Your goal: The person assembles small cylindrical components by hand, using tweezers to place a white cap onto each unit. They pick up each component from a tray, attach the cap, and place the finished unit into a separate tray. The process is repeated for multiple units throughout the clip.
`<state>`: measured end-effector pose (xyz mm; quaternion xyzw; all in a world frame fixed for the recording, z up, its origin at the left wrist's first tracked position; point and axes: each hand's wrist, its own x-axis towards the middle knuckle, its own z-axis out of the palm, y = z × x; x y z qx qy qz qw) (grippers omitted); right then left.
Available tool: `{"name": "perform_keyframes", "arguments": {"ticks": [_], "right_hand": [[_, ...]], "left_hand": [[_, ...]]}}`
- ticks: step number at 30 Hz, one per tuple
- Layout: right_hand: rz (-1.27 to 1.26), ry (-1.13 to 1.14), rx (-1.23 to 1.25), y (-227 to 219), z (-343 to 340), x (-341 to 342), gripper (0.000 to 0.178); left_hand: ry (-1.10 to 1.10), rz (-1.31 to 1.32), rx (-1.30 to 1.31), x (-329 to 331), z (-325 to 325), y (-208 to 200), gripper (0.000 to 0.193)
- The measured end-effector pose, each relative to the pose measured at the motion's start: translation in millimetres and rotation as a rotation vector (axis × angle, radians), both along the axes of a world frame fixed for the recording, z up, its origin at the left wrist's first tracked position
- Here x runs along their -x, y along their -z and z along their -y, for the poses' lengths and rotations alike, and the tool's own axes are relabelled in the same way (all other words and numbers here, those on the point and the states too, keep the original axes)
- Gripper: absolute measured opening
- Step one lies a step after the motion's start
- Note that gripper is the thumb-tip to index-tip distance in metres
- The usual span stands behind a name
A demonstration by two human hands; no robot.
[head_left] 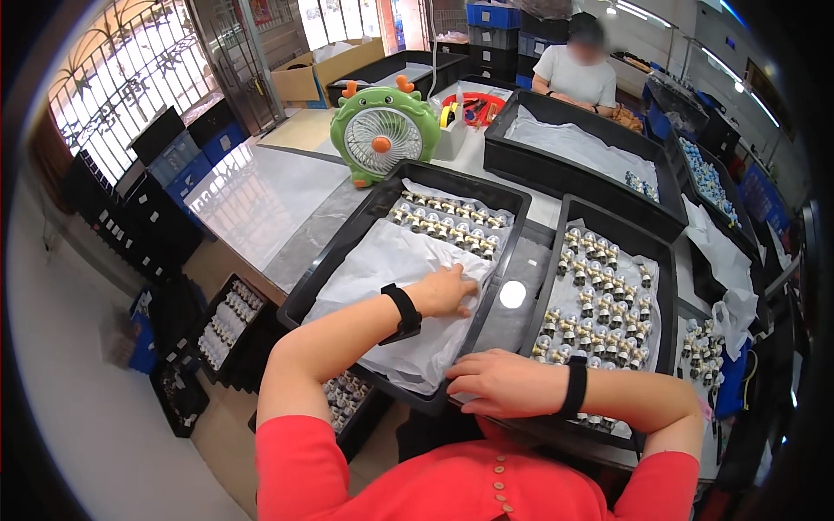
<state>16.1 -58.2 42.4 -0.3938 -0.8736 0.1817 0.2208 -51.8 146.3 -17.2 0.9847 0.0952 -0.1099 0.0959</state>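
— Two hands are showing, both wearing black wrist bands. What is the nearer one doing?

— The right hand (pixel 502 380) is lying flat, fingers loosely spread, holding nothing, resting on the near rim between the two black trays, touching the white paper's near edge.

— And the other?

— The left hand (pixel 445 291) is pressing palm-down on the white paper (pixel 391 278) inside the left tray (pixel 343 247), fingers close together and pointing toward the tray's right wall. It is pinching nothing that I can see.

— Where are the small metal parts sitting?

— A double row of small metal fittings (pixel 445 224) is lying on the paper at the far end of that left tray, beyond the fingertips and apart from them. Many more fittings (pixel 595 291) are standing in rows in the right tray (pixel 665 286), just past the right hand.

— Anything farther back?

— A green desk fan (pixel 380 130) is standing on the table behind the left tray. Another long black tray (pixel 573 143) lined with white paper is lying beyond, and a seated person in a white shirt (pixel 576 74) is working at the far end.
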Motion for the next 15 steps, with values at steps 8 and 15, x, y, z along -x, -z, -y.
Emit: {"name": "perform_keyframes", "arguments": {"ticks": [8,15], "right_hand": [[-0.046,0.1,0.22,-13,54,-44,0.029],[-0.058,0.185,0.39,-22,90,-66,0.029]], "left_hand": [[-0.097,-0.019,-0.011,13,21,10,0.055],[-0.012,0.165,0.152,13,-4,27,0.048]]}}
